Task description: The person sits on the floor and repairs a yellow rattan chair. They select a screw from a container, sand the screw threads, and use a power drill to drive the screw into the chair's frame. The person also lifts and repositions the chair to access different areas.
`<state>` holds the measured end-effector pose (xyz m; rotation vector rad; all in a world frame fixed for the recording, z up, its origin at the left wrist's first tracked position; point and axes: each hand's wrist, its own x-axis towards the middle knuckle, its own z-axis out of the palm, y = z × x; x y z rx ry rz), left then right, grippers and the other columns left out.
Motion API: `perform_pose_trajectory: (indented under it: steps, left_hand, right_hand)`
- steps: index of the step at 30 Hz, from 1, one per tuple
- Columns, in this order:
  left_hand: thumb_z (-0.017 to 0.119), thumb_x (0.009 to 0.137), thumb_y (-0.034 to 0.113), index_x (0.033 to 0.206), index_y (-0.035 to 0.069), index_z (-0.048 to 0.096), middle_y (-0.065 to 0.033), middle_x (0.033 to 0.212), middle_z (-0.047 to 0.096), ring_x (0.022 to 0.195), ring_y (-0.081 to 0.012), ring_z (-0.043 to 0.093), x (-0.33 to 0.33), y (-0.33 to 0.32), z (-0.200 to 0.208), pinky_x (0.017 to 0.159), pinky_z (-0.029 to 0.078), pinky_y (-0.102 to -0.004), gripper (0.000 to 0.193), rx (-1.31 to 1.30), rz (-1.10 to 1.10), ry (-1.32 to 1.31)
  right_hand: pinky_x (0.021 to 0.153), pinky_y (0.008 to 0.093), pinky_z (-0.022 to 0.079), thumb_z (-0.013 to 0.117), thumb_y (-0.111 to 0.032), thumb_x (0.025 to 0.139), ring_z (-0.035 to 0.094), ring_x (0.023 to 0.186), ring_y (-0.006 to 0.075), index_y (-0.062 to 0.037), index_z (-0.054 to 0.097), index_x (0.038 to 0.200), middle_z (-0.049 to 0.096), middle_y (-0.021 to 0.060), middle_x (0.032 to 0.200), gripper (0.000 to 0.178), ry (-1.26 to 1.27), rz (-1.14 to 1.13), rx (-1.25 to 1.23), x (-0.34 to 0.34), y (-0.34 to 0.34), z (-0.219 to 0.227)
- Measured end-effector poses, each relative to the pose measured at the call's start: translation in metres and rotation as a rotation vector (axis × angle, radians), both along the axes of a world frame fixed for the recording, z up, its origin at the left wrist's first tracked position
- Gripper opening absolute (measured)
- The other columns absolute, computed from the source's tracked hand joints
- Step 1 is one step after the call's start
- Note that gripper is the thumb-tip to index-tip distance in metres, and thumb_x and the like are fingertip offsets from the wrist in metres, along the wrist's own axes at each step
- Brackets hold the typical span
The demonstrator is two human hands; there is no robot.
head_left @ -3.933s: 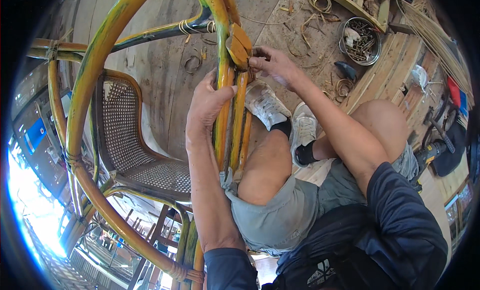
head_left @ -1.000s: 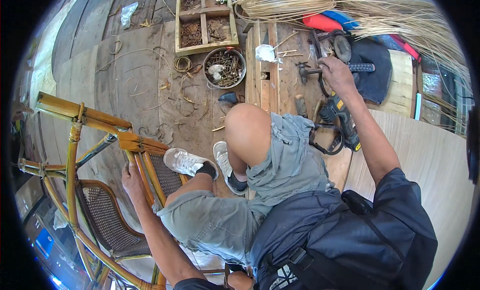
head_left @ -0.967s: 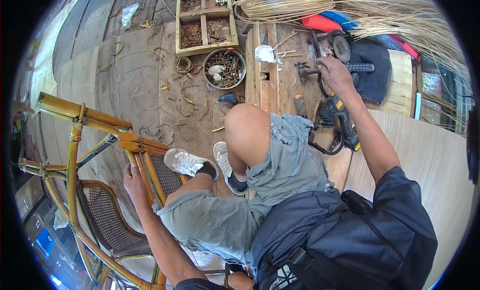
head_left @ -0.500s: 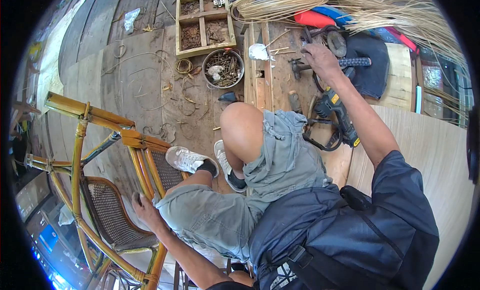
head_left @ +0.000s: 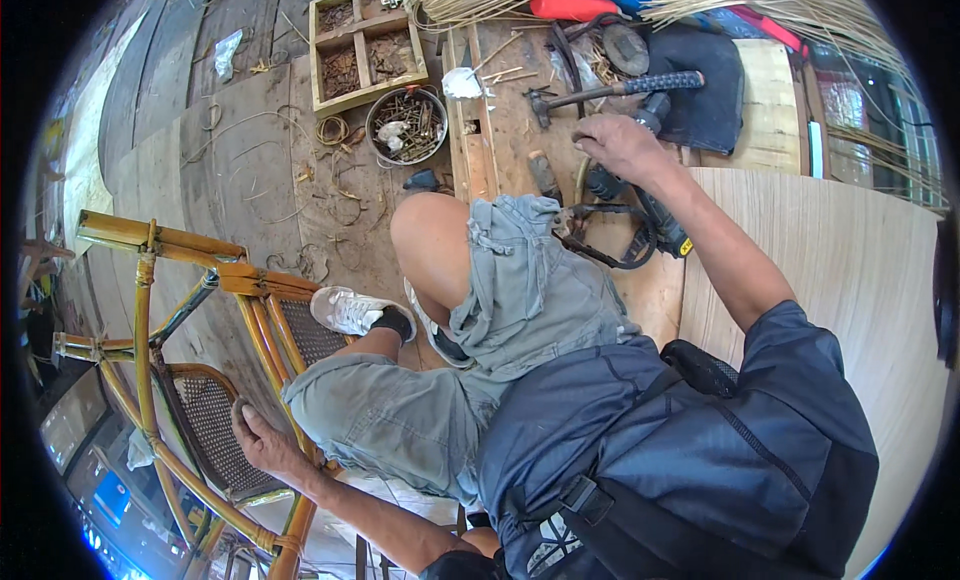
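My left hand (head_left: 265, 445) is at the lower left, beside the woven seat of a bamboo chair (head_left: 148, 310). Its fingers are curled, and a small dark tip shows at them that I cannot make out. At the upper right, my right hand (head_left: 620, 145) hovers over a cordless power tool (head_left: 668, 220), its fingers loosely stretched and holding nothing visible. Just beyond it lies a hammer (head_left: 615, 92) with a dark patterned grip. A wooden-handled tool (head_left: 544, 175) rests on the boards, and a black cable loop (head_left: 630, 260) is near my knee.
A divided wooden box (head_left: 368, 55) and a metal bowl (head_left: 407, 125) of small pieces stand on the plank floor. Bundles of rattan strands (head_left: 740, 5) lie at the far right. A dark pad (head_left: 700, 90) and a pale board (head_left: 800, 250) are to my right.
My right hand has moved away from the hammer head toward the power tool, nearer to me. My left hand has dropped slightly down and left. The whole view has shifted.
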<state>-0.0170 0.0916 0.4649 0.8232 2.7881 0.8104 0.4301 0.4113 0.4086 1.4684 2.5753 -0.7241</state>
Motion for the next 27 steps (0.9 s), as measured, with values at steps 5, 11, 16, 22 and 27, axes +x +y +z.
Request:
perform_pose_trajectory:
  steps: [5, 11, 16, 22, 27]
  left_hand:
    - [0.048, 0.093, 0.024, 0.110, -0.006, 0.056, -0.0160, 0.105, 0.061, 0.096, -0.0243, 0.057, 0.032, 0.011, 0.019, 0.086, 0.043, -0.0316, 0.036, 0.061, -0.039, 0.009]
    - [0.047, 0.094, 0.020, 0.108, -0.005, 0.057, -0.0139, 0.104, 0.061, 0.095, -0.0221, 0.057, 0.056, 0.010, 0.017, 0.085, 0.044, -0.0318, 0.031, 0.103, -0.045, 0.025]
    - [0.047, 0.092, 0.017, 0.107, -0.003, 0.059, -0.0149, 0.104, 0.061, 0.095, -0.0237, 0.058, 0.062, 0.002, 0.021, 0.084, 0.045, -0.0324, 0.028, 0.104, -0.008, 0.198]
    - [0.047, 0.089, 0.012, 0.106, -0.003, 0.059, -0.0151, 0.105, 0.061, 0.094, -0.0242, 0.058, 0.062, -0.017, 0.043, 0.086, 0.043, -0.0331, 0.026, 0.161, 0.123, 0.081]
    - [0.051, 0.087, 0.017, 0.111, -0.005, 0.055, -0.0183, 0.107, 0.060, 0.100, -0.0279, 0.056, 0.024, -0.040, 0.002, 0.089, 0.042, -0.0343, 0.033, 0.143, 0.118, -0.226]
  right_hand:
    - [0.072, 0.0442, 0.049, 0.054, -0.020, 0.081, 0.060, 0.080, 0.0365, -0.0049, 0.060, 0.088, 0.062, 0.0197, 0.081, 0.017, -0.032, 0.002, -0.143, -0.004, -0.047, 0.011]
    - [0.073, 0.0456, 0.046, 0.058, -0.023, 0.082, 0.057, 0.087, 0.0375, -0.0029, 0.053, 0.100, 0.058, 0.0194, 0.088, 0.027, 0.227, -0.271, 0.052, -0.002, -0.089, -0.019]
    - [0.084, 0.0431, 0.043, 0.059, -0.026, 0.081, 0.053, 0.100, 0.0374, -0.0031, 0.046, 0.118, 0.054, 0.0213, 0.111, 0.045, -0.030, -0.305, -0.016, -0.045, -0.051, -0.046]
    - [0.093, 0.0371, 0.040, 0.060, -0.018, 0.075, 0.050, 0.111, 0.0300, -0.0058, 0.055, 0.114, 0.055, 0.0167, 0.117, 0.041, 0.116, -0.232, 0.162, -0.039, -0.032, -0.059]
    - [0.058, 0.0286, 0.048, 0.061, -0.028, 0.083, 0.056, 0.065, 0.0155, -0.0080, 0.056, 0.112, 0.059, 0.0031, 0.078, 0.035, 0.451, -0.561, -0.001, -0.035, 0.007, 0.028]
